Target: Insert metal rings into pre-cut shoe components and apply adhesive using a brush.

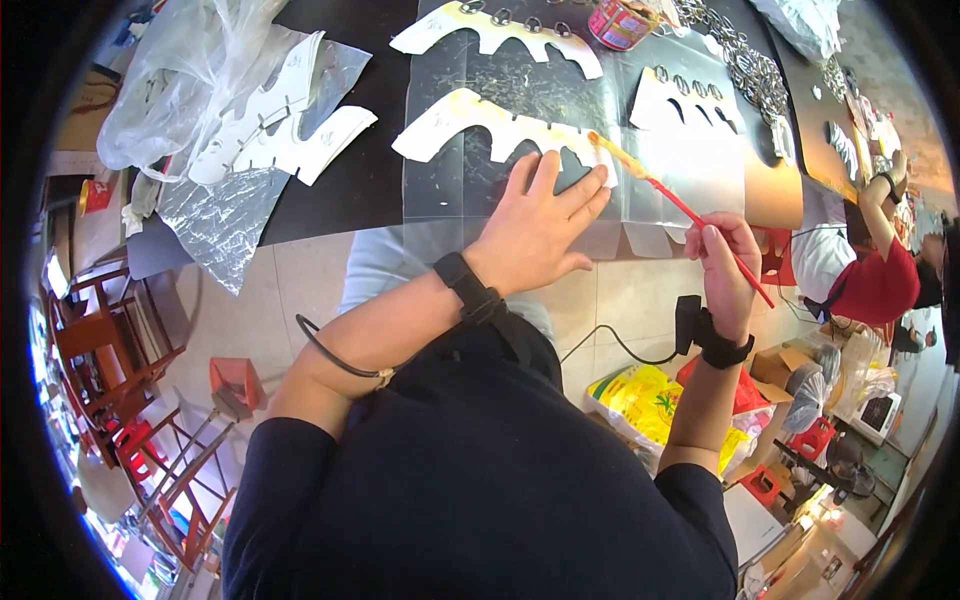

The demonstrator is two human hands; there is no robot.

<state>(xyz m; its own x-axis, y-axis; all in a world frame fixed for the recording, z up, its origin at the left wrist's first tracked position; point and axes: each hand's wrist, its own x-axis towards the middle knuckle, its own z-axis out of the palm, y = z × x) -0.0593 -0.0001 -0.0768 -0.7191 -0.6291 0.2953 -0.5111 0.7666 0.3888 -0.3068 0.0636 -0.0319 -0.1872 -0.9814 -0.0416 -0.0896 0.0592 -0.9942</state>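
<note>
My left hand (545,215) lies flat with fingers spread, its fingertips on the lower edge of a white scalloped cut piece (450,118). The piece rests on a clear plastic sheet (435,190). Between the fingers and thumb of my right hand (728,265) is a thin red-handled brush (683,207). Its yellowish, coated bristles touch the right end of the white piece. Yellowish smears show along the piece's upper edge. Farther off lies a similar white piece (440,30) with metal rings along its upper edge. A smaller ringed white piece (655,105) sits to the right.
An open red tin (618,25) stands at the far edge of the sheet. Metal chains (745,65) are heaped at the far right. More white pieces (265,125) lie at left by a clear plastic bag (160,95). Another person (875,280) sits at the right.
</note>
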